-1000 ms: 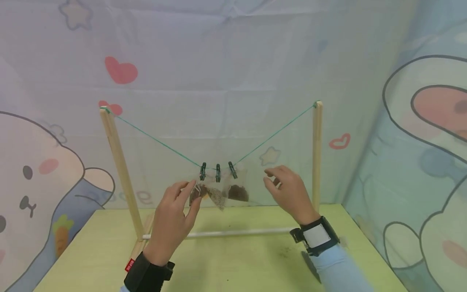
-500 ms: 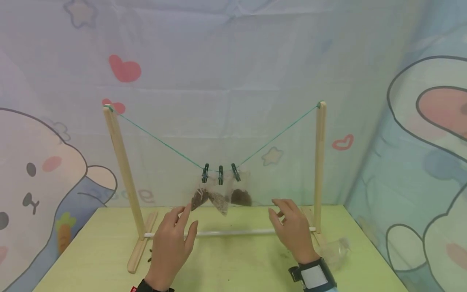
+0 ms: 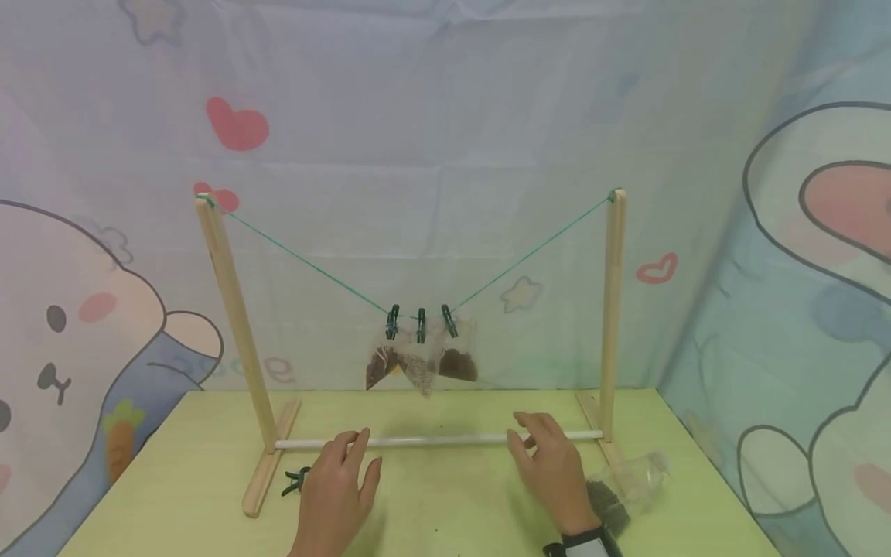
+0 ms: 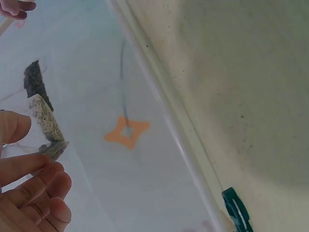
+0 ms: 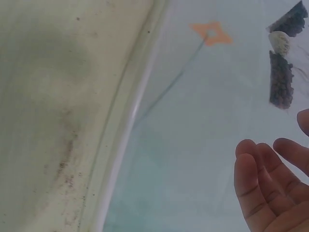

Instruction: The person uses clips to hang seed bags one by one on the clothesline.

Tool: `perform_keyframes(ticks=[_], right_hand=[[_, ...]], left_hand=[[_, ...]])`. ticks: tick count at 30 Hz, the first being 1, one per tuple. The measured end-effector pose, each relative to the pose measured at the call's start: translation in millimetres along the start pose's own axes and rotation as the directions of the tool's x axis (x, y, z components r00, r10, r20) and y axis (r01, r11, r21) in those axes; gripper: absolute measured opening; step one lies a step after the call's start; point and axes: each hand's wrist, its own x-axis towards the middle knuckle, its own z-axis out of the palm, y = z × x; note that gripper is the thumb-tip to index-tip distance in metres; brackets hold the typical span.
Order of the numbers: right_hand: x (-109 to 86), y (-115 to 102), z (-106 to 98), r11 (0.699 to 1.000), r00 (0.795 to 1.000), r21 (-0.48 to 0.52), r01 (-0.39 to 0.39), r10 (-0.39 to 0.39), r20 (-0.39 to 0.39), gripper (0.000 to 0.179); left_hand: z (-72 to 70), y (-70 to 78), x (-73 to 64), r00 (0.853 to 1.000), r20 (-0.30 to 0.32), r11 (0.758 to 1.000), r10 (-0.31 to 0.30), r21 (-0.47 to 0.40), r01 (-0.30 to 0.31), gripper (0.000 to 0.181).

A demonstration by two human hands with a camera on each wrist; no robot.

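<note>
My left hand (image 3: 337,491) hovers low over the front of the table, near a dark green clip (image 3: 296,480) that it partly hides. Fingers relaxed, my right hand (image 3: 553,472) is held to the right, beside a clear bag (image 3: 609,503) with dark filling. Neither hand holds anything. Above and beyond them, three small see-through bags hang together from a green string: a dark-filled bag (image 3: 380,367) on the left, a pale-grained bag (image 3: 418,374) in the middle and another dark-filled bag (image 3: 457,365) on the right. Three dark green clips (image 3: 421,326) sit along the string above them.
Two wooden posts (image 3: 235,317) on flat wooden feet (image 3: 263,483) hold the string's ends. A white rod (image 3: 445,441) joins the posts low down, just beyond my hands. Printed cloth (image 3: 431,155) stands behind the yellow-green table (image 3: 445,510).
Both hands have moved down and back from beside the hanging bags, the left one leaving the left bag. The bags stay hanging. The clip and the bag on the table now show more.
</note>
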Motion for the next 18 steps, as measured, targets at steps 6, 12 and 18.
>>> perform_keyframes(ticks=[6, 12, 18], right_hand=[[-8.7, 4.6, 7.3, 1.0, 0.999, -0.027, -0.014, 0.015, 0.032, 0.023], [-16.5, 5.6, 16.4, 0.998, 0.988, -0.004, -0.065, 0.065, 0.139, 0.025], [-21.9, 1.1, 28.4, 0.997, 0.965, -0.01, -0.082, 0.082, 0.248, 0.021]], left_hand=[[7.7, -2.1, -10.3, 0.999, 0.038, 1.0, -0.011, 0.015, 0.011, 0.043], [11.6, -6.1, -15.6, 0.996, 0.071, 0.999, -0.047, 0.029, 0.046, 0.038], [7.7, -12.0, -17.1, 0.965, 0.192, 0.984, -0.177, 0.033, 0.174, 0.036]])
